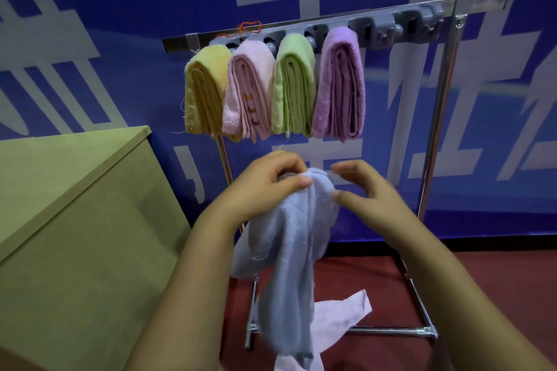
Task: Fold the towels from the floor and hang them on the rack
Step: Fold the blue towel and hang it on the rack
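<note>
My left hand [265, 187] pinches the top of a light blue towel [289, 265] that hangs down crumpled in front of me. My right hand [364, 193] is beside that top edge with curled fingers, thumb against the cloth; its grip is blurred. A pale pink towel [340, 316] lies on the red floor under the blue one. On the metal rack [446, 93] hang a yellow towel [205, 93], a pink towel [247, 93], a green towel [294, 87] and a purple towel [340, 87], all folded, side by side.
A beige wooden cabinet [75, 220] stands close on the left. Grey clips [416, 24] on the right part of the rack's bar hold nothing. A blue wall with white lettering [120, 9] is behind the rack. The rack's base bars [391, 331] lie on the red floor.
</note>
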{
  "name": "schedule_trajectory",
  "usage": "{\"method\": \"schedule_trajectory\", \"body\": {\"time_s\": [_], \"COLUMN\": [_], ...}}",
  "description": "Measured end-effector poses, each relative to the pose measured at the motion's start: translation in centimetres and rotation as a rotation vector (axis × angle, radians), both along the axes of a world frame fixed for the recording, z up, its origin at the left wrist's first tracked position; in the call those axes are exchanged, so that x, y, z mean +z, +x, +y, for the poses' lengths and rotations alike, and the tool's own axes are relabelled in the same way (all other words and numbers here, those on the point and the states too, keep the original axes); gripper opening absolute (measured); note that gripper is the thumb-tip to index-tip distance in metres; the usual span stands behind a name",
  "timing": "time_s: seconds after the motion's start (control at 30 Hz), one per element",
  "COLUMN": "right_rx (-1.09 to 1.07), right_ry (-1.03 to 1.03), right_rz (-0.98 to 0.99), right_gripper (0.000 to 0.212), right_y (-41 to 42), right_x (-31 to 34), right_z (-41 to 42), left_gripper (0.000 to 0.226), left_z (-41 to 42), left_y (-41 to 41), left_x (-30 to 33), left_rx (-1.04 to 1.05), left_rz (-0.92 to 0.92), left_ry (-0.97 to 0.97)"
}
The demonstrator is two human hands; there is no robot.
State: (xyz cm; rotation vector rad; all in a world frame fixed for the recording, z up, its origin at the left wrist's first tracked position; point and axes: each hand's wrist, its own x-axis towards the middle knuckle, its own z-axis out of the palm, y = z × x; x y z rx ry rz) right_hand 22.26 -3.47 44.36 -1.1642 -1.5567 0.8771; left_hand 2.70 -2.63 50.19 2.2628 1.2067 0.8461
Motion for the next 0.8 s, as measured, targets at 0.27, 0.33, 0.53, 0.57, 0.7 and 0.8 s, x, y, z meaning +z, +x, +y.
{"method": "schedule_trajectory", "body": {"time_s": [0.27, 0.33, 0.53, 0.57, 0.7, 0.8], "right_rx": [0.172, 0.146, 0.105, 0.099, 0.048, 0.095], "right_ry": [-0.051, -0.034, -0.044, -0.054, -0.109, -0.15], "right_rz": [0.195, 0.209, 0.315, 0.316, 0.329, 0.296], "right_gripper": [0.039, 0.016, 0.014, 0.015, 0.017, 0.031], "right_y": [-1.4, -0.8, 0.9, 1.1, 1.5, 1.9], "right_x": [0.9, 0.8, 0.2, 0.0, -1.0, -1.2], "right_z": [-0.8, -0.8, -0.8, -0.9, -1.1, -1.4], "left_gripper": [0.018, 0.024, 0.012, 0.01, 0.016, 0.013], "left_z": [-0.4, -0.2, 0.1, 0.2, 0.4, 0.1], "left_y": [1.4, 0.2, -1.0, -0.8, 1.4, 3.2], "left_x": [0.2, -0.4, -1.5, -1.5, -1.0, -0.3], "left_rx": [-0.056, -0.071, -0.052, -0.038, -0.063, -0.082], "left_rz": [-0.297, -0.204, -0.378, -0.458, -0.585, -0.516], "left_ry": [-0.235, -0.327, -0.33, -0.316, -0.289, -0.219]}}
